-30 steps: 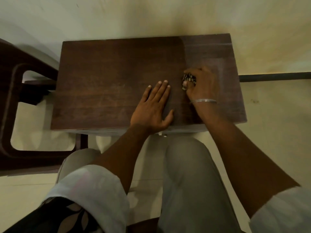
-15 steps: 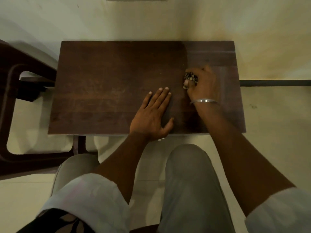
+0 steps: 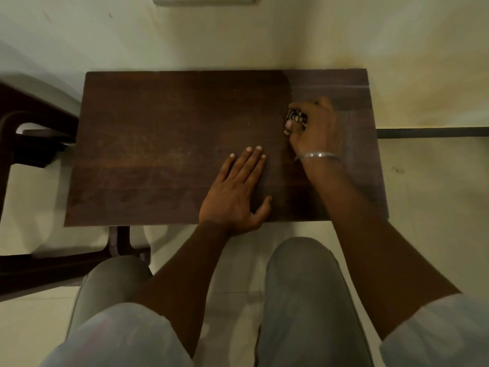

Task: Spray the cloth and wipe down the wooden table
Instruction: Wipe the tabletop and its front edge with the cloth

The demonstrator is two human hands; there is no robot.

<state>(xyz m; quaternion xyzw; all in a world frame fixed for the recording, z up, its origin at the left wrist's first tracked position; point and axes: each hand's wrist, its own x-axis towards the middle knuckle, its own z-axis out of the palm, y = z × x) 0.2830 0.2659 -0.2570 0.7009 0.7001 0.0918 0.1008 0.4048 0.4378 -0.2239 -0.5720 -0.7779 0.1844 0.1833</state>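
Right hand (image 3: 315, 128) is bunched around a small wad of patterned cloth (image 3: 296, 118), pressing it onto the far-right part of the wooden table (image 3: 164, 144); only a dark speckled corner of the cloth shows between the fingers. Left hand (image 3: 236, 192) lies flat, fingers together and extended, palm down near the near edge, holding nothing (reads as bracing the top). Wiping step in hand; the right end shows a paler sheen, while the left and centre look duller and streaked, so most of the top probably remains. Risks: the wad is small and mostly buried in the fist, so knuckles or the bangle (image 3: 317, 155) could drag on the wood instead of fabric; a hard push toward the right edge could shift this light table if the brace slips. No spray bottle in view. Surface: dark brown grain, bare. Room: pale floor and wall, dark chair frame (image 3: 31, 144) to the left, dim warm light.
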